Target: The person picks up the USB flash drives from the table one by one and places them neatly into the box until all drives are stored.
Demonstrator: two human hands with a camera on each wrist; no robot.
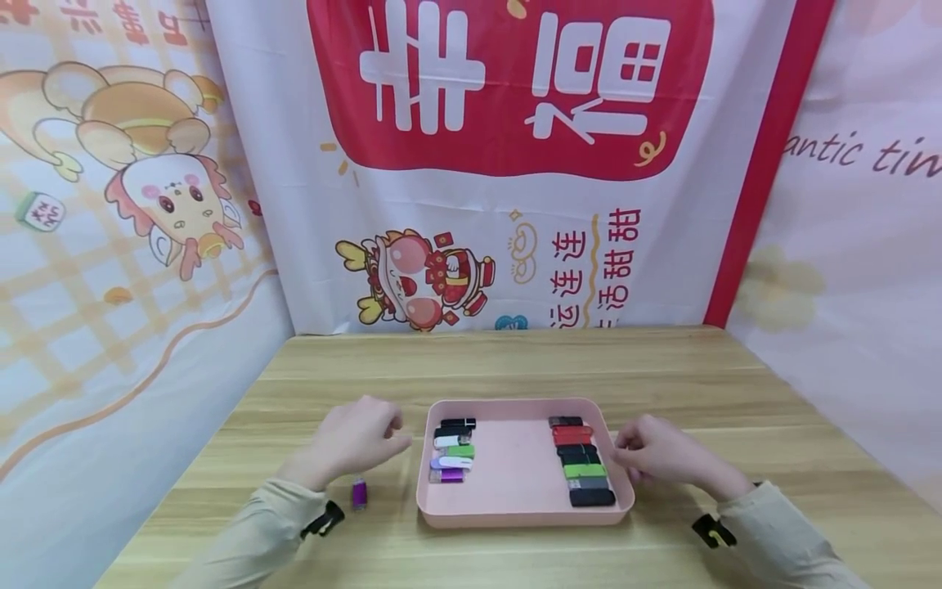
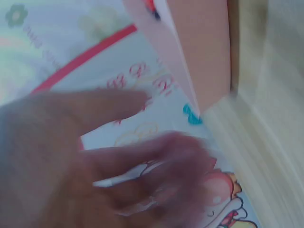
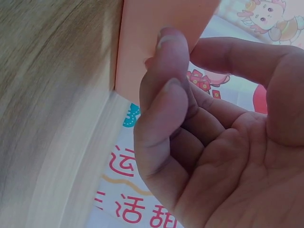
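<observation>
A pink tray sits on the table with two columns of USB sticks in it. The left column has black, white, green and lavender-white sticks, with a purple USB stick at its near end. In the right column are dark, red, green and grey ones, including a red USB stick. Just left of the tray, my left hand hovers with loosely bent fingers and nothing in them; it is blurred in the left wrist view. My right hand holds the tray's right wall, curled fingers outside and thumb at the rim.
Another purple USB stick lies on the wooden table, left of the tray and near my left wrist. Printed cloths hang at the back, left and right of the table.
</observation>
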